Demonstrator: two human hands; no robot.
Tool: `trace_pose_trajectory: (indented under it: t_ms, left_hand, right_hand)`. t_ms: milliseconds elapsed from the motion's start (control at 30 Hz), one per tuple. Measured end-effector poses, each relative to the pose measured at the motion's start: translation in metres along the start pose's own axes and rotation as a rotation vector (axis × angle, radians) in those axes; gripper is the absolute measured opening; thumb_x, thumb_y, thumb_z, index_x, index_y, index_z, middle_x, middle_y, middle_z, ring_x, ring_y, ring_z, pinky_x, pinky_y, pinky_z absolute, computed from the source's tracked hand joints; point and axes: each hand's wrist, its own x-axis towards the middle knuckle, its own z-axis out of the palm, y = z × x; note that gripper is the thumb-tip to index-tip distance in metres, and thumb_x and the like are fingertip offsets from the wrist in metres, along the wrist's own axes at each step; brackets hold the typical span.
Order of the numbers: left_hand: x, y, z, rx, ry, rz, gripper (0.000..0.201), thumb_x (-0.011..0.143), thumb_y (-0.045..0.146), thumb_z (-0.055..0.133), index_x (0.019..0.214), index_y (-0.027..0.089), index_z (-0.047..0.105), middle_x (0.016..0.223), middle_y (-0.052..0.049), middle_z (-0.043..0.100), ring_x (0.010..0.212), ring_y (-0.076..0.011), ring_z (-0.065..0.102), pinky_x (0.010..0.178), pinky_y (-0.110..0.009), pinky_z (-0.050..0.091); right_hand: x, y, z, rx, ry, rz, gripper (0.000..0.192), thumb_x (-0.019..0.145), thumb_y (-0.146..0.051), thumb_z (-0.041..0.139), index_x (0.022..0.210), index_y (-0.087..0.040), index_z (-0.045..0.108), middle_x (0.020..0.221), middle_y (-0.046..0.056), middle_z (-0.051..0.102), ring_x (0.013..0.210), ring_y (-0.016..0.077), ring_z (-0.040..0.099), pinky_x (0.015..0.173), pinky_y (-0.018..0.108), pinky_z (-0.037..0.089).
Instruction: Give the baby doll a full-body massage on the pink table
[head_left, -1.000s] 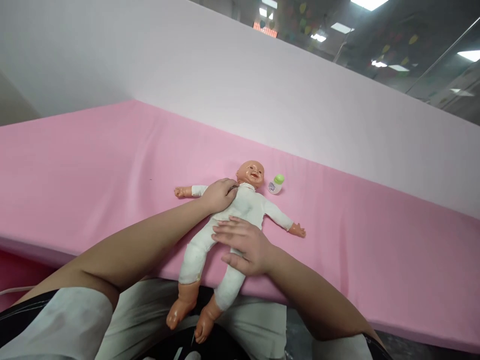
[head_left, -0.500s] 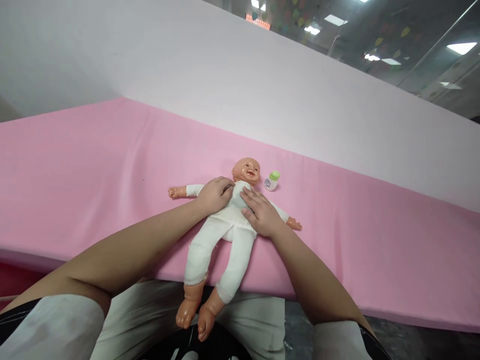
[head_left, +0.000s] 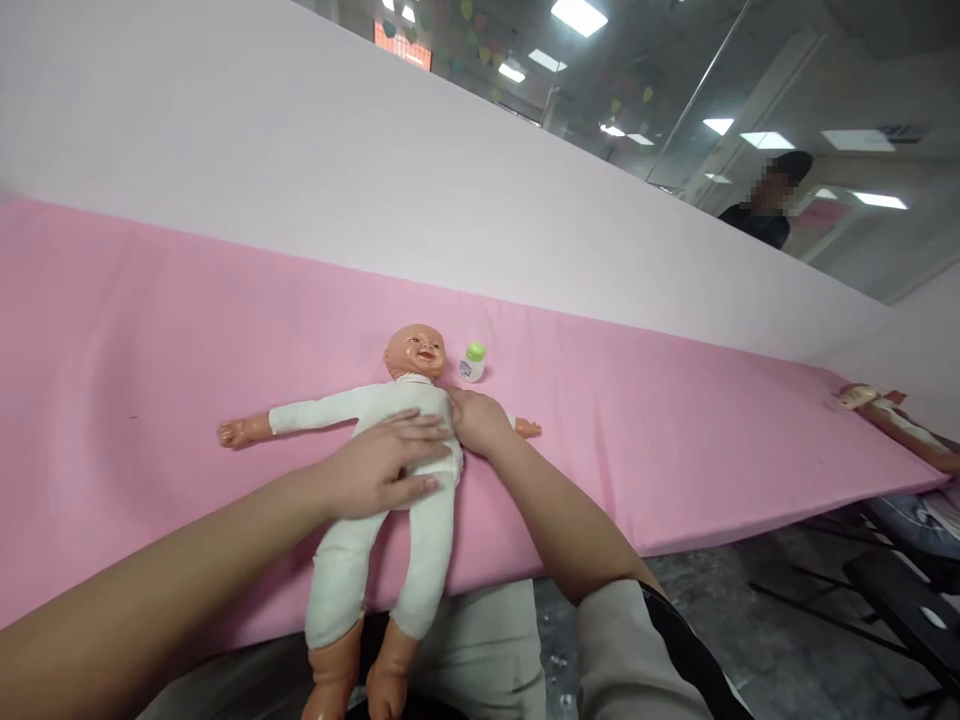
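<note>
Doll lies face-up on pink mattress, legs overhanging near edge. Left hand flat on belly, grip released; right hand cupping its shoulder. Best to press evenly, keeping torso from sliding off. Small bottle beside the head.

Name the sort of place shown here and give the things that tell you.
Probably an indoor infant-care training room: a baby doll lies on a long pink padded table, a small green-capped bottle stands beside its head, and another doll lies further along.
</note>
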Motion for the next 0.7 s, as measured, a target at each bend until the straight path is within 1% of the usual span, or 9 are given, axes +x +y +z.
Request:
trace_pose_trajectory:
  t_ms: [67,167,267,333,433,500,533,633,700]
  left_hand:
    - [0.001,-0.014,0.0,0.118,-0.021,-0.125,0.053,0.105,0.056,0.052,0.15,0.03,0.062,0.163,-0.007,0.052,0.156,-0.0334,0.043,0.133,-0.057,0.022]
    - [-0.001,-0.031,-0.002,0.21,-0.021,-0.266,0.064,0.108,0.061,0.04,0.162,0.028,0.048,0.172,-0.008,0.037,0.162,-0.0323,0.029,0.134,-0.058,0.016]
    - [-0.003,-0.038,-0.005,0.279,-0.007,-0.392,0.073,0.107,0.067,0.033,0.167,0.025,0.038,0.176,-0.009,0.028,0.165,-0.0329,0.021,0.133,-0.059,0.017]
    - [-0.006,-0.041,-0.009,0.311,0.002,-0.454,0.076,0.107,0.067,0.029,0.169,0.024,0.034,0.177,-0.009,0.025,0.165,-0.0332,0.022,0.132,-0.059,0.02]
    - [-0.008,-0.049,-0.014,0.319,0.04,-0.517,0.074,0.109,0.063,0.028,0.169,0.02,0.033,0.174,-0.012,0.032,0.161,-0.0324,0.032,0.131,-0.057,0.024]
    - [-0.01,-0.056,-0.017,0.313,0.086,-0.569,0.069,0.109,0.056,0.029,0.165,0.018,0.04,0.168,-0.013,0.045,0.155,-0.031,0.043,0.129,-0.054,0.03]
    - [-0.01,-0.061,-0.019,0.315,0.111,-0.602,0.065,0.109,0.052,0.029,0.161,0.018,0.046,0.163,-0.013,0.052,0.151,-0.0306,0.049,0.128,-0.053,0.033]
    - [-0.012,-0.073,-0.022,0.337,0.144,-0.698,0.057,0.109,0.047,0.027,0.143,0.022,0.064,0.146,-0.01,0.069,0.135,-0.0307,0.063,0.121,-0.052,0.04]
    - [-0.014,-0.078,-0.023,0.343,0.143,-0.737,0.055,0.109,0.048,0.026,0.133,0.024,0.069,0.138,-0.009,0.073,0.128,-0.0302,0.067,0.114,-0.048,0.047]
  right_hand:
    - [0.0,0.0,0.0,0.011,0.0,-0.006,0.046,0.112,-0.034,0.031,0.146,-0.022,0.059,0.134,0.01,0.075,0.12,0.0248,0.07,0.1,0.035,0.05]
    - [-0.002,0.0,0.0,0.02,0.026,-0.019,0.045,0.11,-0.031,0.033,0.145,-0.023,0.06,0.134,0.009,0.075,0.119,0.0245,0.07,0.1,0.035,0.05]
    - [-0.003,-0.001,-0.001,0.042,0.063,-0.041,0.044,0.109,-0.03,0.035,0.145,-0.025,0.061,0.133,0.008,0.075,0.118,0.0254,0.071,0.1,0.037,0.051]
    - [-0.004,0.0,-0.002,0.075,0.08,-0.06,0.045,0.108,-0.03,0.036,0.145,-0.028,0.061,0.134,0.006,0.075,0.119,0.0255,0.07,0.1,0.037,0.052]
    - [-0.005,0.002,-0.001,0.128,0.101,-0.078,0.044,0.106,-0.026,0.039,0.143,-0.028,0.064,0.137,0.006,0.074,0.122,0.0259,0.069,0.103,0.039,0.053]
    - [-0.008,0.003,0.001,0.167,0.159,-0.135,0.045,0.102,-0.023,0.044,0.142,-0.024,0.065,0.139,0.008,0.072,0.127,0.0264,0.067,0.11,0.043,0.052]
    - [-0.01,0.002,0.002,0.198,0.206,-0.194,0.045,0.101,-0.024,0.047,0.142,-0.022,0.065,0.142,0.009,0.071,0.131,0.0264,0.066,0.114,0.044,0.05]
    - [-0.025,-0.01,0.003,0.33,0.304,-0.492,0.043,0.099,-0.031,0.057,0.139,-0.021,0.068,0.147,0.01,0.069,0.142,0.0255,0.059,0.124,0.045,0.044]
    - [-0.04,-0.026,0.002,0.4,0.246,-0.729,0.042,0.1,-0.037,0.059,0.138,-0.022,0.069,0.148,0.01,0.068,0.147,0.0248,0.056,0.125,0.046,0.044]
